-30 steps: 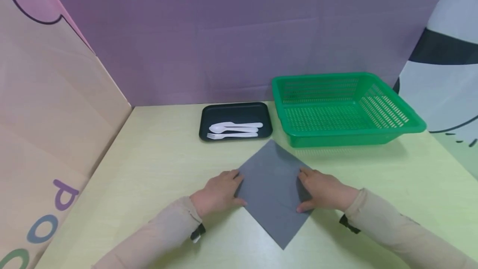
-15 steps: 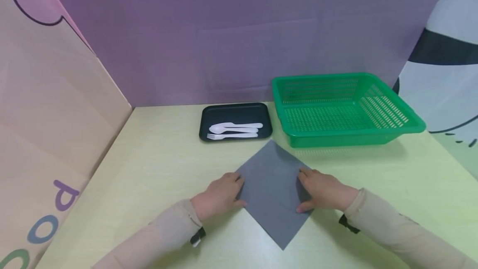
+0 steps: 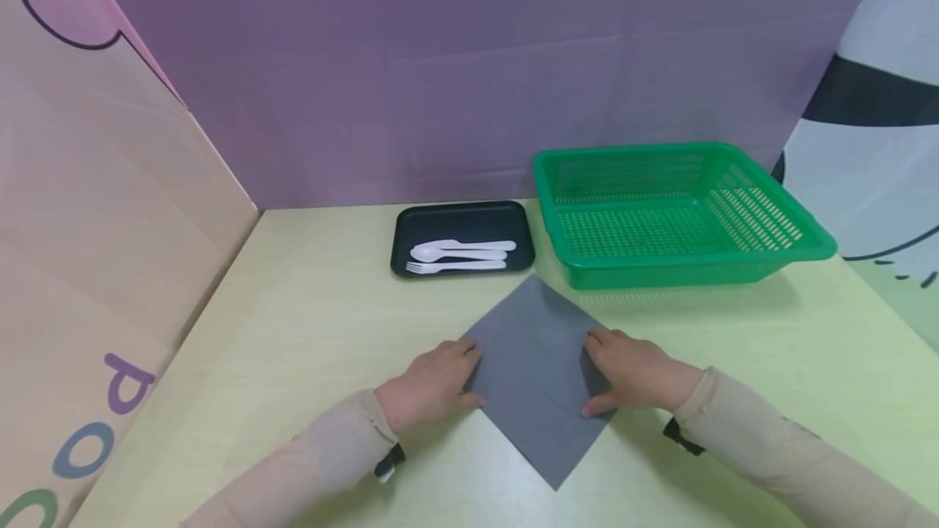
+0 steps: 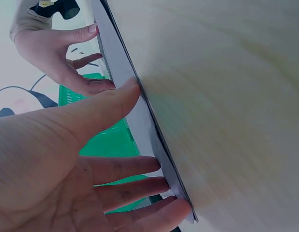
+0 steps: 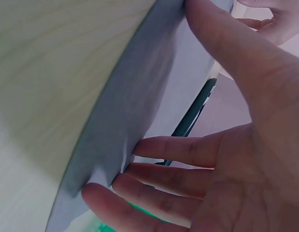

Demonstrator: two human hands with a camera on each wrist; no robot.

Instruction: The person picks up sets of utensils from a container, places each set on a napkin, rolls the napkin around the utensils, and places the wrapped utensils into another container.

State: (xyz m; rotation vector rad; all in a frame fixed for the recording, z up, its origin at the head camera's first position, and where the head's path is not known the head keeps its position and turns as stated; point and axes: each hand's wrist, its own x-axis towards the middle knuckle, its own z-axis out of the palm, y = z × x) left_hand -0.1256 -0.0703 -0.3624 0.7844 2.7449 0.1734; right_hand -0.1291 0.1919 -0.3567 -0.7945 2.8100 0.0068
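A dark grey square sheet, like a folded napkin, lies on the table with one corner toward the person. On its left corner rests my left hand, thumb and fingers spread apart along the edges. My right hand touches the right corner the same way. The left wrist view shows the thumb and fingertips of my left hand against the sheet, whose edge has more than one layer. In the right wrist view, the extended fingers of my right hand press the sheet, which dents slightly beneath them.
Behind the sheet is a black tray holding a white plastic fork, a spoon and one more white utensil. A green perforated basket stands at the back right. A purple backdrop borders the table's far edge.
My left hand has shifted very slightly toward the sheet's middle. The sheet, my right hand, the tray and the basket stay in place.
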